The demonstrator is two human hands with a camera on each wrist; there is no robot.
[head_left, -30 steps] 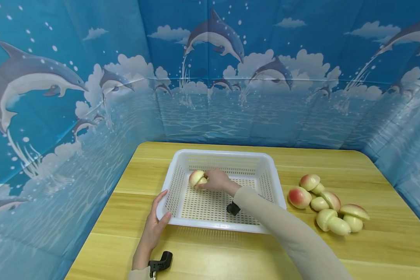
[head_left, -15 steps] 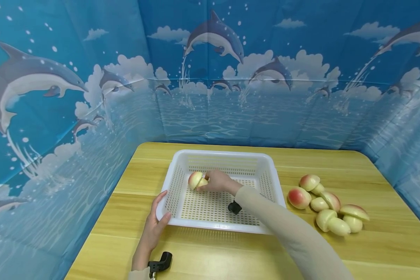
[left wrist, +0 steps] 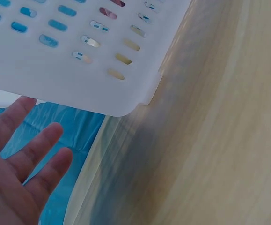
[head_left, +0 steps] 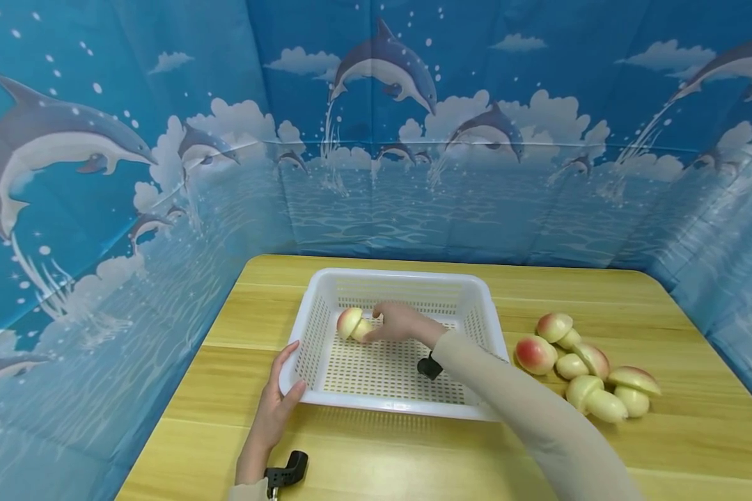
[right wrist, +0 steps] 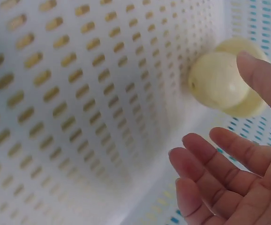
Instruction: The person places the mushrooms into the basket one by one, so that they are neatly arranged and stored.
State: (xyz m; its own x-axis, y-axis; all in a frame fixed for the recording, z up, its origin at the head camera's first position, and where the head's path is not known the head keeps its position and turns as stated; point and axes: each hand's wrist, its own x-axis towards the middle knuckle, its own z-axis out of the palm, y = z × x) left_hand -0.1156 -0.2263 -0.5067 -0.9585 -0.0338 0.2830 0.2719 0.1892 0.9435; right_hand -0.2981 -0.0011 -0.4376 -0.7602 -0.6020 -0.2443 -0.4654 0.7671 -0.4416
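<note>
A toy mushroom (head_left: 354, 325) with a red-and-cream cap and pale stem lies on its side inside the white plastic basket (head_left: 407, 403), toward the left. Just right of its stem, my right hand (head_left: 401, 323) reaches in with thumb and fingers spread. In the right wrist view nothing is held; the thumb overlaps the mushroom (right wrist: 219, 79) in the picture, and I cannot tell whether it touches. My left hand (head_left: 276, 403) holds the basket's near-left corner between thumb and fingers. The left wrist view has the other fingers (left wrist: 46, 173) spread loosely outside the basket wall (left wrist: 79, 89).
Several similar toy mushrooms (head_left: 588, 369) lie in a cluster on the wooden table (head_left: 413, 459), right of the basket. A blue dolphin-print curtain (head_left: 376, 202) hangs behind and along the sides of the table.
The right hand has let go of the toy mushroom and drawn slightly right, its fingers spreading. The mushroom stays on the basket floor. My left hand has not visibly moved.
</note>
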